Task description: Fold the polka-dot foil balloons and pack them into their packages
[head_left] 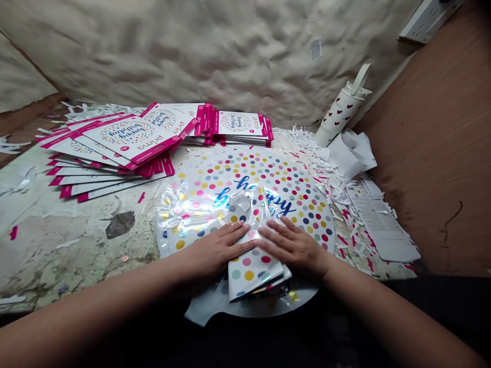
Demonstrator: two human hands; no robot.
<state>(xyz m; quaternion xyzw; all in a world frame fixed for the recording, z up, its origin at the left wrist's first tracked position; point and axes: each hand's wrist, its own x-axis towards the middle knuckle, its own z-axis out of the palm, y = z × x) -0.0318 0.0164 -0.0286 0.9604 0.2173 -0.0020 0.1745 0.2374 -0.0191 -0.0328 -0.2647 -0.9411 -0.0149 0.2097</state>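
Note:
A round foil balloon (268, 179) with coloured dots and blue "happy birthday" lettering lies flat on the table in front of me. On top of it sits a folded dotted foil balloon (253, 268). My left hand (217, 248) lies flat on the fold's left side, fingers stretched out. My right hand (293, 245) presses flat on its right side, fingers also extended. The fingertips of both hands nearly meet over the fold.
Stacks of pink-and-white packaging cards (126, 140) fan out at the back left, and another stack (240, 128) at the back centre. A heart-patterned tumbler (339, 115) leans at the back right. Paper scraps (345, 204) and white sheets (379, 220) litter the right side.

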